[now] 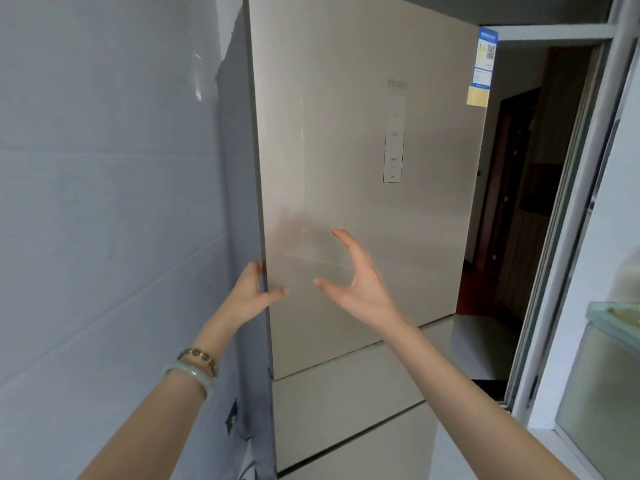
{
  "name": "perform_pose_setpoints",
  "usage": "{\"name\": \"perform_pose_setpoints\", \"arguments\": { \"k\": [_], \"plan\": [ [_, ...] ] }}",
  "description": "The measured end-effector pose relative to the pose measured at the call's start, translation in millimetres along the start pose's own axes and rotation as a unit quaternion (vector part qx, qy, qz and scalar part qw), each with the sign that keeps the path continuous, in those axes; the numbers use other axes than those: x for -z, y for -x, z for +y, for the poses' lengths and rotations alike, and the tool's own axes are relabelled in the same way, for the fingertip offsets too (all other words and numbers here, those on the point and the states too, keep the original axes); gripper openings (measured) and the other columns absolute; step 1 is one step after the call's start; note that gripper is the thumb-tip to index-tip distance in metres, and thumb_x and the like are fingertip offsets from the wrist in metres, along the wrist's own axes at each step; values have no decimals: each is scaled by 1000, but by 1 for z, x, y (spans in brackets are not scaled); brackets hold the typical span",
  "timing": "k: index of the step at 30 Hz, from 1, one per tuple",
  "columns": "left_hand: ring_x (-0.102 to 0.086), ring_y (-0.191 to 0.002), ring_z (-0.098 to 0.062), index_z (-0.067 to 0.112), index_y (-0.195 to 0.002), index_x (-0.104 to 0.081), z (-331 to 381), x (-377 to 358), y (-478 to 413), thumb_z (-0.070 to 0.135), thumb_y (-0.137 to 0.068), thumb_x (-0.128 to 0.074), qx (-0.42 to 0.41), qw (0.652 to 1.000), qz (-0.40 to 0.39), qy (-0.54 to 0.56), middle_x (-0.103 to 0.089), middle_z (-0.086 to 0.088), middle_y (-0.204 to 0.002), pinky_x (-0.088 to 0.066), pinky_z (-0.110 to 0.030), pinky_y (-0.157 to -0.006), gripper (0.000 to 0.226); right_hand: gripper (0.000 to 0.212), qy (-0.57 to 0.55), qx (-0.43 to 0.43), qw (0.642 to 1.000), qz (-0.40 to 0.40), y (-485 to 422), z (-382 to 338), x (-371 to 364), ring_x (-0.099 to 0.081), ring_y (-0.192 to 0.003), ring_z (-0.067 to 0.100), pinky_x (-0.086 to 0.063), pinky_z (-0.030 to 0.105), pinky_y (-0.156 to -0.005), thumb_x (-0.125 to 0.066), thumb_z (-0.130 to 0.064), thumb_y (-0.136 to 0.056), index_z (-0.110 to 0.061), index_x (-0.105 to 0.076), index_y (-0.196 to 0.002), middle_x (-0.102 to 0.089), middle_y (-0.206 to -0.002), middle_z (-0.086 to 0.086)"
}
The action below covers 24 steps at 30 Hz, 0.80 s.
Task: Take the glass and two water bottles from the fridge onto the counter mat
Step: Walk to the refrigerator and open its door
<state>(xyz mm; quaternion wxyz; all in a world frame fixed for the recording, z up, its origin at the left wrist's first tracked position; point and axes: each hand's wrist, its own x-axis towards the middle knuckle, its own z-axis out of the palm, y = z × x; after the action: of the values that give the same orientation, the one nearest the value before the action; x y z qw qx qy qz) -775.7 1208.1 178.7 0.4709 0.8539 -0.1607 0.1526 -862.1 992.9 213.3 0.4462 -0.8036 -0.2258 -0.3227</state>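
- Glass and two water bottles: none of these was seen in the head view. They were judged to be shut away inside the fridge, so no item had been taken out.
- Counter mat: not shown, and nothing could be said to have been placed on it.
- Upper door: its beige front was presented almost whole to the camera, and no interior was exposed. Whether the seal at its left edge had already parted could not be told from this angle.
- Left hand: it was wrapped round the door's left edge low down, thumb laid on the front face and fingers hidden behind the edge. A pull to open was judged to be the step in hand.
- Right hand: it was held spread wide and empty just in front of the door face, touching nothing.
- Progress: the task was judged to be at its very start. The opening of the door, three retrievals and three placings were all left to do.
- Surroundings: a control panel and an energy label were carried on the door. A tiled wall lay to the left and a dark doorway to the right. Two bracelets were worn on the left wrist.
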Motion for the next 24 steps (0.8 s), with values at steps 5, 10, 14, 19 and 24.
{"name": "perform_pose_setpoints", "arguments": {
  "k": [5, 10, 14, 19, 24],
  "plan": [
    [-35, -125, -10, 6, -138, -27, 7, -5, 29, 25, -84, -73, -62, 996, -34, -51, -34, 2, -132, -30, -24, -102, 73, 79, 18, 5, 999, -26, 7, -17, 3, -18, -143, 3, -13, 11, -109, -73, -25, -80, -33, -29, -145, -28, -151, -14],
    [-50, -120, -14, 24, -138, -16, 23, -19, 67, 20, -86, -68, -110, 990, -81, -37, -41, 8, -131, -41, -27, -97, 74, 79, 52, 10, 997, -48, 25, -38, 8, -10, -146, 8, -14, 26, -114, -69, -26, -84, -34, -24, -148, -18, -159, -5],
    [-41, -134, -17, 36, -138, -12, 38, -36, 95, 29, -82, -71, -155, 983, -91, -27, -34, 6, -143, -37, -32, -110, 81, 82, 94, 17, 993, -65, 47, -44, 17, -5, -147, 9, -12, 30, -118, -67, -25, -86, -34, -16, -150, -10, -161, -4],
    [-16, -145, -1, 50, -144, 9, 50, -57, 125, 41, -79, -73, -186, 977, -103, 26, -11, 22, -153, -19, -27, -115, 105, 88, 118, -3, 993, -27, 81, -43, 44, 0, -145, -1, -8, 18, -113, -65, -29, -86, -34, -6, -152, -4, -161, -12],
    [-14, -137, 6, 33, -151, 7, 76, -90, 149, 42, -83, -71, -182, 977, -104, 40, -17, 22, -145, -17, -23, -111, 104, 94, 164, -4, 986, 14, 114, -42, 78, 1, -147, 5, -3, 14, -115, -66, -28, -86, -24, 0, -153, -2, -162, -4]
  ]
}}
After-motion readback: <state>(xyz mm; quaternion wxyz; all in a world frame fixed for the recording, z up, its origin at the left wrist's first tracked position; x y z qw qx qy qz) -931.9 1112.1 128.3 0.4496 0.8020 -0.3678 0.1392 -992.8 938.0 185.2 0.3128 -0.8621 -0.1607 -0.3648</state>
